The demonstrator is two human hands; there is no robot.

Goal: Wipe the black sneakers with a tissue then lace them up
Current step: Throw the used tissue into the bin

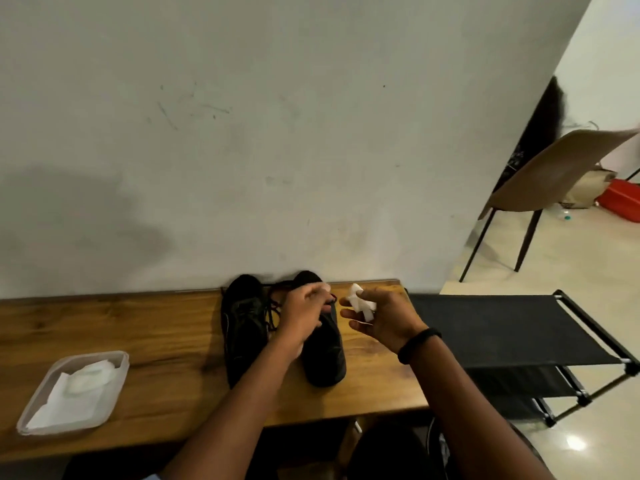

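Left hand (304,315) grips the black lace-up sneaker (325,358) on the brown wooden bench (138,334); right hand (384,320), at its 3 o'clock, pinches a crumpled white tissue (357,296).

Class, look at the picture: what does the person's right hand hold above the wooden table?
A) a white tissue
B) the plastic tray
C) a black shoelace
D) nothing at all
A: the right hand pinches a crumpled white tissue, while the left hand grips the black sneaker at its opening.
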